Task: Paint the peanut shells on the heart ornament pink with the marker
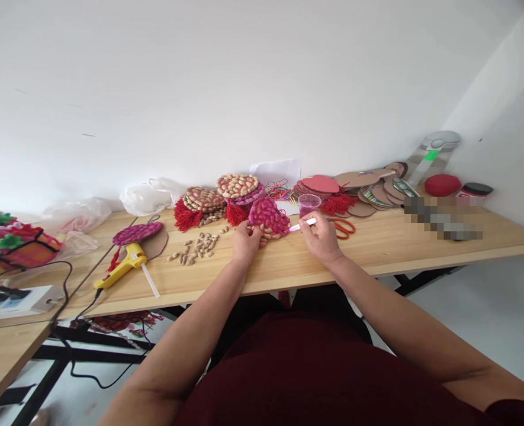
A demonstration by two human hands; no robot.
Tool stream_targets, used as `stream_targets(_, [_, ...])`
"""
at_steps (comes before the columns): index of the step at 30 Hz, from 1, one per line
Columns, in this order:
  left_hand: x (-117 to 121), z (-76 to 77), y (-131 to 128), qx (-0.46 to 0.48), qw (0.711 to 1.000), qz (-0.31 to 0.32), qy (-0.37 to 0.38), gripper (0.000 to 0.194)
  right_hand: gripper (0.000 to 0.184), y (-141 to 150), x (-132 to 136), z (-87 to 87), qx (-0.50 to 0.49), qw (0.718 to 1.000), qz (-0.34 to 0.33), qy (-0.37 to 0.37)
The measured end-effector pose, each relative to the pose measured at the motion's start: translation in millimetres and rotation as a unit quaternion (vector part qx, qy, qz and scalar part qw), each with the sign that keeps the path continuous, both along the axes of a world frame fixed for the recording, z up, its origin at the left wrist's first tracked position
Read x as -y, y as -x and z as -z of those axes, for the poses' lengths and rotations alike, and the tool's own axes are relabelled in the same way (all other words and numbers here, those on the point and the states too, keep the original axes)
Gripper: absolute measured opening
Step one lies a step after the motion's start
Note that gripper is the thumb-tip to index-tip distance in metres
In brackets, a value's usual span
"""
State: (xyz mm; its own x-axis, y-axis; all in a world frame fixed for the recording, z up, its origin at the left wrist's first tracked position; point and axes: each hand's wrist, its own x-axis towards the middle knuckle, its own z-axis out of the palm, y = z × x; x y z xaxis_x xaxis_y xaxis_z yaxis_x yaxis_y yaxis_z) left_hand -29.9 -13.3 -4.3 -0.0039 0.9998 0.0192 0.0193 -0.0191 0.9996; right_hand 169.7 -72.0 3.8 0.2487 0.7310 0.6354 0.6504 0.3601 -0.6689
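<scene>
My left hand (246, 240) grips the near edge of a heart-shaped board (268, 217) covered in peanut shells, most of them painted pink. It holds the board tilted on the wooden table (377, 248). My right hand (320, 236) is closed on a thin white paintbrush (301, 225) whose pink tip points at the board's right edge. A small clear cup of pink paint (308, 205) stands just behind the brush. Loose unpainted peanuts (198, 247) lie on the table to the left of my left hand.
A yellow glue gun (122, 267) with its cable lies at the left beside a pink-covered heart (137, 233). Finished peanut hearts with red tassels (203, 206) and stacked cardboard cutouts (368, 189) line the wall. Orange scissors (342, 227) lie to the right. Plastic bags (148, 197) sit at back left.
</scene>
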Motion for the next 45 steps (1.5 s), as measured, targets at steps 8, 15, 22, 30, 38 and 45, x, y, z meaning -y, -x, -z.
stream_targets(8, [1,-0.3,0,0.001,1.0,-0.001,0.0,0.013,0.016,1,1,-1.5,0.03,0.999,-0.006,-0.019])
stream_targets(15, [1,-0.9,0,0.002,1.0,-0.002,0.002,0.013,0.017,2,2,-1.9,0.05,0.998,-0.005,-0.032])
stream_targets(22, [1,-0.6,0,0.002,1.0,-0.002,0.001,0.015,0.018,2,2,-1.8,0.06,0.997,0.008,-0.039])
stream_targets(30, [0,0.3,0,-0.003,1.0,-0.004,-0.004,0.011,0.017,3,2,-1.3,0.061,0.997,0.011,-0.044])
stream_targets(38, [4,-3.5,0,0.015,1.0,-0.005,-0.001,0.013,0.016,3,4,-3.9,0.042,0.997,0.013,-0.057])
stream_targets(45, [5,-4.9,1,0.071,0.997,-0.012,0.003,0.012,0.02,-5,7,-13.4,-0.016,0.998,-0.007,-0.061])
